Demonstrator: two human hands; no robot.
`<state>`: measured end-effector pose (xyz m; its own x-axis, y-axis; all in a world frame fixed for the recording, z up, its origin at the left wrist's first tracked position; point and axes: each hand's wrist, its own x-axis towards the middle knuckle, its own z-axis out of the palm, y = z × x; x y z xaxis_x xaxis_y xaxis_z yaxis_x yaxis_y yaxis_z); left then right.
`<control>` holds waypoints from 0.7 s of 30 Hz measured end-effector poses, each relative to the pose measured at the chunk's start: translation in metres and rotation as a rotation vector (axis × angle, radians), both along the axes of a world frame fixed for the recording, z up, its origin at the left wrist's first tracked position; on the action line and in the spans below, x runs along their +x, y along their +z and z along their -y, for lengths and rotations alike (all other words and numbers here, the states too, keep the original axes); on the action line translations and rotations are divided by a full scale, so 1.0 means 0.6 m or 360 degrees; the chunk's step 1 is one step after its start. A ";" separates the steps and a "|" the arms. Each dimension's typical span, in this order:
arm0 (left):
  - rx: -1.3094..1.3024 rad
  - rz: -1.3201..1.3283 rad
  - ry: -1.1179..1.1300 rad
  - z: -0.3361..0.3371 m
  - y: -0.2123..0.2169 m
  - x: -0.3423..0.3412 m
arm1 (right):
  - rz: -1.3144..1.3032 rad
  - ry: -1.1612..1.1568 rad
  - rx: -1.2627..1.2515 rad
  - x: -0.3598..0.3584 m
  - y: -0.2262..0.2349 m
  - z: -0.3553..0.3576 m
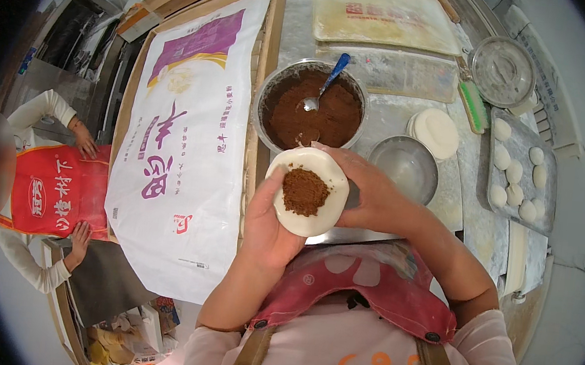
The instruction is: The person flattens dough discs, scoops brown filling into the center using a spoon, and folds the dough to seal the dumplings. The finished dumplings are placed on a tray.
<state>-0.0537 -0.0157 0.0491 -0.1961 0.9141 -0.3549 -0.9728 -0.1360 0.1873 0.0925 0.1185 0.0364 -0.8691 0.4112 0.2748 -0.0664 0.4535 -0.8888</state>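
Note:
In front of me a round white dough wrapper (336, 190) lies cupped in my left hand (264, 225), whose thumb presses on its left edge. A mound of brown, crumbly filling (305, 192) sits in the middle of the wrapper. My right hand (369, 186) grips the right edge, its fingertips at the far rim and partly hidden. Just beyond the hands stands a metal bowl (264, 129) of the same brown filling (292, 112). A blue-handled spoon (335, 72) rests in that bowl, handle up.
To the right are an empty-looking metal bowl (406, 169), stacked dough rounds (438, 133), a green brush (473, 108) and a tray (546, 186) of dough balls (515, 171). A printed white sack (184, 137) covers a wooden frame at left. Beyond it stands a person in a red apron (59, 188).

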 end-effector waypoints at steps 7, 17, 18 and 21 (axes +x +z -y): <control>-0.0231 -0.0810 -0.0318 -0.013 0.026 0.018 | -0.0296 -0.0019 0.0051 0.001 -0.005 -0.003; -0.0291 -0.0713 -0.0293 -0.024 0.052 0.033 | -0.0520 -0.0246 -0.0336 -0.008 -0.029 0.019; -0.0185 -0.0643 -0.0313 -0.022 0.051 0.029 | -0.0546 -0.0267 -0.0474 -0.008 -0.026 0.020; 0.0148 -0.0459 -0.0308 -0.016 0.069 0.027 | -0.0651 -0.0324 -0.0826 -0.009 -0.012 0.022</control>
